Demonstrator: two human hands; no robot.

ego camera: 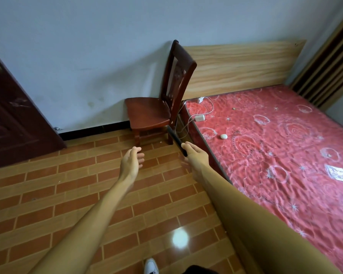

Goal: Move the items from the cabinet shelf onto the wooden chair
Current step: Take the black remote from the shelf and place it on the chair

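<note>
A dark red wooden chair (149, 113) stands against the wall beside the bed, its seat bare. My right hand (196, 157) grips a thin flat black object (176, 141), held out in front of the chair's right front leg. My left hand (132, 161) is stretched forward over the floor, fingers loosely curled, holding nothing. The cabinet and its shelf are out of view.
A bed with a red patterned mattress (275, 155) and pale wood headboard fills the right side; a white charger (200, 118) with cable and a small white round thing (223, 136) lie on it. A dark door (14, 119) stands at left. Brown floor tiles stretch between.
</note>
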